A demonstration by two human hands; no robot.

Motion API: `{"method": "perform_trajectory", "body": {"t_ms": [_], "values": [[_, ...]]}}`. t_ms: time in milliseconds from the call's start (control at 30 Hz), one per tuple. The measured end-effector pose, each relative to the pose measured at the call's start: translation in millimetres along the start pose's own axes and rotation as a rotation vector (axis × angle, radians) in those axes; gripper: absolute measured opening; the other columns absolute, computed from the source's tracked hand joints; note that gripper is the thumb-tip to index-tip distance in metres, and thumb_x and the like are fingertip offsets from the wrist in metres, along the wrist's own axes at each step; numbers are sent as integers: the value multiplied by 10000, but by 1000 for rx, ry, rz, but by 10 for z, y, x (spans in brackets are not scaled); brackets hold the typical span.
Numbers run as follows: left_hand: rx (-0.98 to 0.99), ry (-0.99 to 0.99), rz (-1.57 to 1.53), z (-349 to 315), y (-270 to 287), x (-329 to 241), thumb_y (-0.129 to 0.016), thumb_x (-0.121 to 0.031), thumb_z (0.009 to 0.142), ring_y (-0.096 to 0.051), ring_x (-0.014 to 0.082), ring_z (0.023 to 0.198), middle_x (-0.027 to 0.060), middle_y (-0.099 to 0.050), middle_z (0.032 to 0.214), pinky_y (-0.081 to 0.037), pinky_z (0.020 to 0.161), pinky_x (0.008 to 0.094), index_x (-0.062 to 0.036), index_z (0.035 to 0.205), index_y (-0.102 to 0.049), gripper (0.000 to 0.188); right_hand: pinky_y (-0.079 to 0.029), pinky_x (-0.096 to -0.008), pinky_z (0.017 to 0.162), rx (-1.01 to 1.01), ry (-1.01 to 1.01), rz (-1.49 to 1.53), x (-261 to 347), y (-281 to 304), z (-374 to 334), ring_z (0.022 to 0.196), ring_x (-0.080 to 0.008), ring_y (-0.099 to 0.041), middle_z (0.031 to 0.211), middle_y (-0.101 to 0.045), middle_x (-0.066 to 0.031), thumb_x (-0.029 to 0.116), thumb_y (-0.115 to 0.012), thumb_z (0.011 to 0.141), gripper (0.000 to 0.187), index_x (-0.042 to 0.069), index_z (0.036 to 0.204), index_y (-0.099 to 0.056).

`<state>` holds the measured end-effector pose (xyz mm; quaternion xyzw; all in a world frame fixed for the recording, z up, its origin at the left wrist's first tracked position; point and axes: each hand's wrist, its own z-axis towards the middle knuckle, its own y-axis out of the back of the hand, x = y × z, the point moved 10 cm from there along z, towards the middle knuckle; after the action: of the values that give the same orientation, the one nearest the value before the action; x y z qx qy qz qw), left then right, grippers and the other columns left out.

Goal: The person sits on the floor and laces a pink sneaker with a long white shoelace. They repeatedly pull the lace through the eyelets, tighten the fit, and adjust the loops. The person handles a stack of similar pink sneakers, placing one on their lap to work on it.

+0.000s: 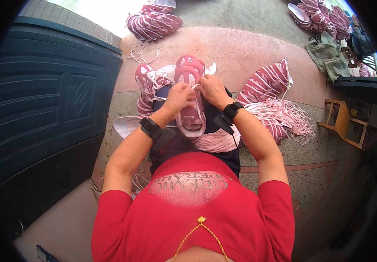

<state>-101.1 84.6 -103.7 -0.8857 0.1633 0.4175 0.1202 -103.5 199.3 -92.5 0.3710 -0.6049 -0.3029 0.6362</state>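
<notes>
A pink and white sneaker (pixel 191 117) lies lengthwise on my lap, its heel opening toward me. My left hand (pixel 180 98) is closed in a pinch above the shoe's left side; whatever its fingertips hold is too small to make out. On the opposite side, my right hand (pixel 212 91) pinches a pale shoelace close to the eyelets. More pink sneaker parts (pixel 190 62) show just beyond my fingers. A thick hank of pale pink laces (pixel 218 140) drapes across my right thigh.
Stacked pink shoes stand left of my legs (pixel 144 83), at right (pixel 267 81) and farther off (pixel 153 24). Loose laces (pixel 284 115) spill at my right. A wooden stool (pixel 339 118) is farther right, a dark blue door (pixel 53 91) at left. Green cloth (pixel 328 54) lies upper right.
</notes>
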Motion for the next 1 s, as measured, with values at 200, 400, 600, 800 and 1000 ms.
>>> {"method": "perform_trajectory", "body": {"t_ms": [200,400,600,800,1000], "values": [[-46,-177,397,36,264,-361,-522,-91,909,-536,89,478,35,-584,622,-410,422,218,-3,1235,-531,338,-417,-465,771,0,107,-216,266,0,-174,1015,-271,-559,901,-625,-110,281,-582,853,241,49,870,-643],[-80,-409,1250,198,-131,-267,-670,-249,782,-672,290,682,178,-666,721,-527,646,385,-38,822,-713,220,-421,-478,786,149,63,-24,87,-211,-167,995,-312,-552,967,-617,-147,198,-537,829,211,38,945,-611],[-188,-416,1356,172,-210,-209,-654,-298,789,-662,360,742,197,-662,767,-531,670,441,-46,809,-686,254,-444,-487,748,46,119,231,-38,-266,-127,874,-379,-568,883,-620,-183,106,-525,782,140,24,857,-611],[-141,-595,1406,41,-369,-218,-580,-256,828,-662,369,727,197,-653,768,-534,638,444,-24,872,-606,237,-453,-479,747,-108,155,321,24,-77,-186,829,-392,-577,814,-619,-194,93,-551,763,143,19,840,-645],[100,-776,1332,-402,-382,-300,-540,-178,851,-640,327,659,161,-628,713,-504,581,414,-16,782,-570,179,-446,-412,817,-255,283,116,434,206,-471,988,-294,-569,992,-627,-117,119,-590,771,188,61,941,-643]]}}
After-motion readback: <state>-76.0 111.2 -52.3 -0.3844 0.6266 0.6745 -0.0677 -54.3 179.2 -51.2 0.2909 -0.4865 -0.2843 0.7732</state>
